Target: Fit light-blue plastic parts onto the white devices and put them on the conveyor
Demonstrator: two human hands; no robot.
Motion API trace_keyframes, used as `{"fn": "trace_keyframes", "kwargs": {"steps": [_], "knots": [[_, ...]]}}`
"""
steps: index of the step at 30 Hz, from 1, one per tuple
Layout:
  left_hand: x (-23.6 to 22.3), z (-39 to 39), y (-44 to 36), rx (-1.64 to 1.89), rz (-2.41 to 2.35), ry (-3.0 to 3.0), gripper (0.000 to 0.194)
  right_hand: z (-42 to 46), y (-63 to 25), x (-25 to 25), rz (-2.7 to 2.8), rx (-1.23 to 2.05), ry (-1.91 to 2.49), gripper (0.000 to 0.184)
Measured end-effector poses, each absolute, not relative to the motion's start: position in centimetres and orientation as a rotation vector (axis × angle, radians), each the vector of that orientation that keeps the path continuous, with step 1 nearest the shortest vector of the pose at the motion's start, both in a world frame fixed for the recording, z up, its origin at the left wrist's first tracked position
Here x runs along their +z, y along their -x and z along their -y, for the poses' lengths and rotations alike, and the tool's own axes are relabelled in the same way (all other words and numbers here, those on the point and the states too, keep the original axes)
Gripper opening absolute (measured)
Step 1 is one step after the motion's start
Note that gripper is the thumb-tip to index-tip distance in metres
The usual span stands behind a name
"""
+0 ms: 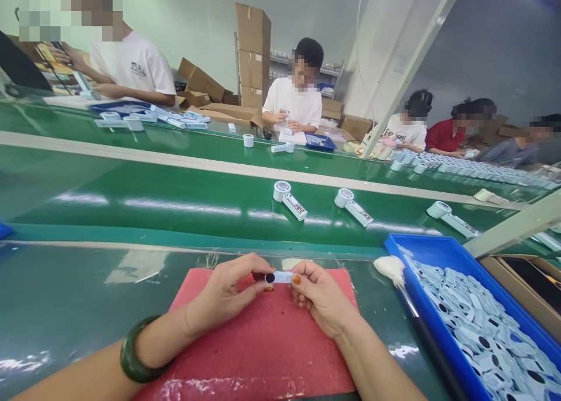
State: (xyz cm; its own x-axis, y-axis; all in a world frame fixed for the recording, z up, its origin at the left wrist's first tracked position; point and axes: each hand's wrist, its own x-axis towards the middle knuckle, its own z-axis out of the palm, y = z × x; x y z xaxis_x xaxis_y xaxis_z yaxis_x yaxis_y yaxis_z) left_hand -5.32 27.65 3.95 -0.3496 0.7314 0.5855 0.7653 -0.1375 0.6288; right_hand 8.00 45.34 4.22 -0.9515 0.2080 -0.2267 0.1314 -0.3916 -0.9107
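Both hands pinch one small light-blue plastic part [280,277] with a dark round hole at its left end. My left hand [228,293], with a green bangle on the wrist, grips the left end between thumb and fingers. My right hand [322,296] holds the right end the same way. The part hovers just above the far edge of a red mat [267,348] on the green bench.
A blue tray [438,255] full of several similar light-blue parts stands at my right, with a white-headed brush [390,268] beside it. Small white fan-like devices [289,199] ride the green conveyor [131,202]. Several people work across the line; cardboard boxes [253,50] stand behind.
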Motion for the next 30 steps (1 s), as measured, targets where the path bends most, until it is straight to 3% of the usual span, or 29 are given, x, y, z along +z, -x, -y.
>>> {"fn": "trace_keyframes", "kwargs": {"steps": [30], "knots": [[4.03, -27.55, 5.10, -1.595, 2.024, 1.796, 0.008, -45.10, -8.19, 4.61, 1.711, 2.494, 0.468, 0.064]]}}
